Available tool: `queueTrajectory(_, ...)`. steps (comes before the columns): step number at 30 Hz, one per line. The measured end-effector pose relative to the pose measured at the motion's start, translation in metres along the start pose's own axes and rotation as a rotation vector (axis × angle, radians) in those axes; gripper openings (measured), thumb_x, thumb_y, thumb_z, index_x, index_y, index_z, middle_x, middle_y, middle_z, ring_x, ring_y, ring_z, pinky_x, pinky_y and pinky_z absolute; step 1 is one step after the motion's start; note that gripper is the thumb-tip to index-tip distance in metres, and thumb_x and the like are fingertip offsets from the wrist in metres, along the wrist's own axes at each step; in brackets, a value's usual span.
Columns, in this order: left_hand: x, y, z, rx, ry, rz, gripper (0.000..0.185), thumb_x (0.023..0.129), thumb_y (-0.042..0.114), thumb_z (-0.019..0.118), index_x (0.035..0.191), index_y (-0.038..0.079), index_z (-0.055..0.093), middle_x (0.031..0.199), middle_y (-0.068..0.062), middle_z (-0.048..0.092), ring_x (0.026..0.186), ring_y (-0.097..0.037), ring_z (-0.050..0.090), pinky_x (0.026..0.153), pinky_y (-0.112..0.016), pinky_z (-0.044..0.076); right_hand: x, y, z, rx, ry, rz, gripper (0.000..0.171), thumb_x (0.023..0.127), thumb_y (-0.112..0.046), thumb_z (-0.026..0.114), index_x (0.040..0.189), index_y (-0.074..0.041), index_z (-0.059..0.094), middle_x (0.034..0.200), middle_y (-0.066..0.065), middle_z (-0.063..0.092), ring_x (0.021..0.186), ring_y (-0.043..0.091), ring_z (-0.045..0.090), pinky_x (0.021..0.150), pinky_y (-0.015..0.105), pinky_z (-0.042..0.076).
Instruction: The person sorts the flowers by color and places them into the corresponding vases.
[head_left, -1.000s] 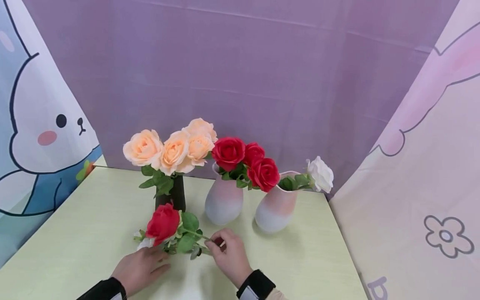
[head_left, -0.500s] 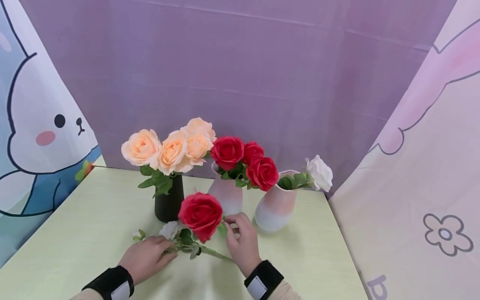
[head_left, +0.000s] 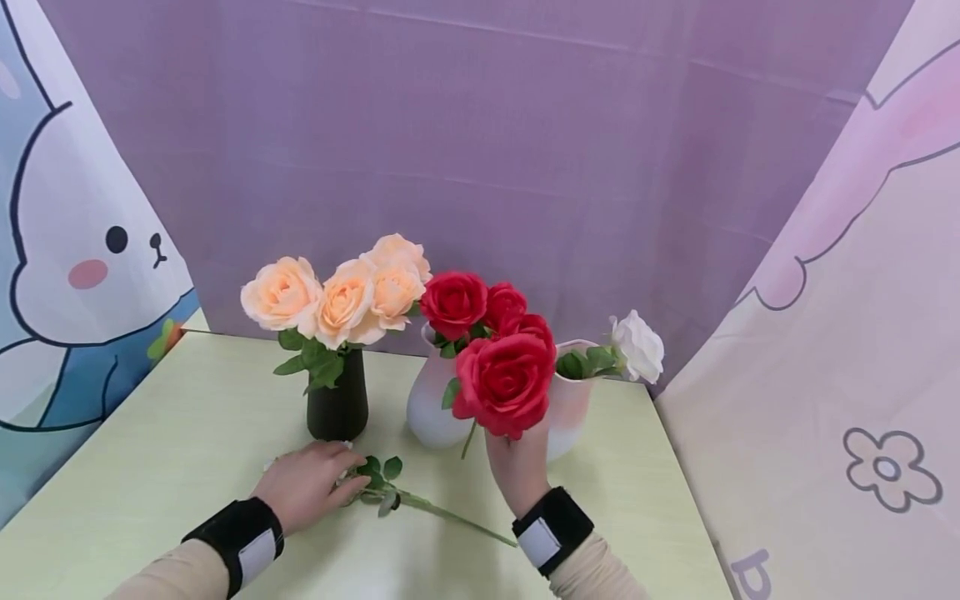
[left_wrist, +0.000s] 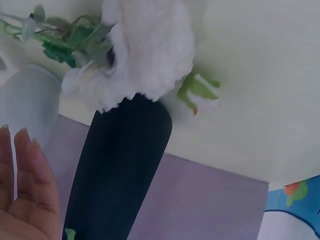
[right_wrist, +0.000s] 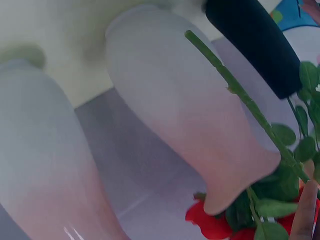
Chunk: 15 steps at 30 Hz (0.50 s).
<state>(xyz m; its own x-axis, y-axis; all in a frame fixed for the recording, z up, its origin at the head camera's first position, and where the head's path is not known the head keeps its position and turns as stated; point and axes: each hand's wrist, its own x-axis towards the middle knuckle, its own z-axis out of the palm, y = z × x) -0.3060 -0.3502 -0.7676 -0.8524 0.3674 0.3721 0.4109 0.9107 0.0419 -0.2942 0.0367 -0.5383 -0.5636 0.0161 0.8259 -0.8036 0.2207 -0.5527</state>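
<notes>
My right hand [head_left: 517, 457] grips a red rose [head_left: 504, 383] just below its bloom and holds it up in front of two pink-white vases. Its green stem [right_wrist: 240, 95] slants across the left vase [right_wrist: 185, 115] in the right wrist view, with a fingertip [right_wrist: 305, 215] beside it. My left hand [head_left: 318, 487] rests with straight fingers [left_wrist: 25, 185] by a white flower [left_wrist: 150, 55] lying on the table, whose stem [head_left: 450, 517] runs to the right. A black vase [head_left: 339, 406] stands just behind that hand.
The black vase carries peach roses [head_left: 337, 292]. The left pink vase [head_left: 431, 408] carries red roses [head_left: 459, 302], the right one [head_left: 573, 404] a white rose [head_left: 639, 346]. They stand on a pale green table [head_left: 172, 442] closed in by purple and cartoon-printed curtains.
My right hand has lifted the red rose off the table, up and to the right, until it hangs before the pink vases. My left hand has stayed by the white flower.
</notes>
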Motion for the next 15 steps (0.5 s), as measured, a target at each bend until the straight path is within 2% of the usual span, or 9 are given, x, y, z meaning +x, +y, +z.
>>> queueTrajectory(3, 0.012, 0.004, -0.008, -0.003, -0.006, 0.008, 0.035, 0.084, 0.079, 0.051, 0.113, 0.059, 0.056, 0.102, 0.023, 0.061, 0.089, -0.01, 0.062, 0.058, -0.043, 0.052, 0.042, -0.078, -0.014, -0.021, -0.006, 0.03, 0.01, 0.089, 0.006, 0.063, 0.091, -0.002, 0.057, 0.074, 0.008, 0.054, 0.078, 0.015, 0.053, 0.072, 0.026, 0.045)
queueTrajectory(6, 0.021, 0.003, -0.006, 0.003, -0.002, 0.002, 0.033, 0.084, 0.081, 0.048, 0.112, 0.064, 0.05, 0.099, 0.023, 0.058, 0.089, -0.009, 0.059, 0.064, -0.043, 0.053, 0.061, -0.108, -0.021, -0.074, 0.007, 0.046, 0.013, 0.086, 0.012, 0.061, 0.086, 0.001, 0.054, 0.07, 0.01, 0.051, 0.078, 0.012, 0.05, 0.071, 0.023, 0.043)
queueTrajectory(8, 0.027, 0.003, -0.006, 0.003, 0.002, 0.003, 0.034, 0.084, 0.082, 0.046, 0.114, 0.066, 0.047, 0.1, 0.023, 0.058, 0.091, -0.01, 0.058, 0.067, -0.044, 0.053, 0.069, -0.117, -0.024, -0.097, 0.021, 0.033, 0.014, 0.083, 0.014, 0.06, 0.082, 0.003, 0.052, 0.068, 0.011, 0.049, 0.074, 0.014, 0.048, 0.068, 0.025, 0.042)
queueTrajectory(10, 0.032, 0.006, -0.012, 0.006, 0.002, 0.009, 0.034, 0.084, 0.081, 0.046, 0.114, 0.066, 0.047, 0.101, 0.022, 0.059, 0.091, -0.011, 0.058, 0.069, -0.045, 0.054, 0.076, -0.121, -0.026, -0.102, 0.043, 0.003, 0.012, 0.084, 0.013, 0.058, 0.08, 0.004, 0.052, 0.066, 0.012, 0.05, 0.071, 0.018, 0.049, 0.066, 0.029, 0.042)
queueTrajectory(11, 0.034, 0.008, -0.017, 0.015, 0.008, 0.018, 0.034, 0.084, 0.081, 0.046, 0.114, 0.066, 0.048, 0.1, 0.022, 0.059, 0.091, -0.011, 0.058, 0.069, -0.045, 0.054, 0.073, -0.099, -0.025, -0.089, 0.063, -0.013, 0.012, 0.086, 0.008, 0.058, 0.078, 0.001, 0.052, 0.065, 0.009, 0.05, 0.07, 0.017, 0.049, 0.066, 0.029, 0.042)
queueTrajectory(13, 0.039, 0.013, -0.029, 0.032, 0.023, 0.047, 0.034, 0.085, 0.079, 0.048, 0.113, 0.061, 0.054, 0.1, 0.019, 0.061, 0.089, -0.012, 0.06, 0.067, -0.044, 0.054, 0.074, -0.082, -0.027, -0.09, 0.085, -0.012, 0.014, 0.089, 0.0, 0.058, 0.076, -0.002, 0.053, 0.063, 0.007, 0.049, 0.068, 0.018, 0.049, 0.064, 0.032, 0.04)
queueTrajectory(14, 0.042, 0.017, -0.037, 0.041, 0.022, 0.057, 0.034, 0.086, 0.078, 0.049, 0.112, 0.058, 0.057, 0.099, 0.019, 0.061, 0.088, -0.013, 0.06, 0.066, -0.043, 0.054, 0.075, -0.076, -0.028, -0.087, 0.096, 0.011, 0.011, 0.09, -0.001, 0.059, 0.079, -0.001, 0.057, 0.066, 0.009, 0.054, 0.071, 0.021, 0.052, 0.066, 0.035, 0.043)
queueTrajectory(15, 0.045, 0.021, -0.046, 0.046, 0.031, 0.075, 0.036, 0.086, 0.077, 0.049, 0.112, 0.055, 0.059, 0.098, 0.017, 0.062, 0.087, -0.014, 0.061, 0.065, -0.043, 0.053, 0.074, -0.053, -0.028, -0.065, 0.111, 0.012, 0.007, 0.09, -0.002, 0.061, 0.082, -0.003, 0.061, 0.07, 0.008, 0.058, 0.074, 0.021, 0.055, 0.068, 0.033, 0.044)
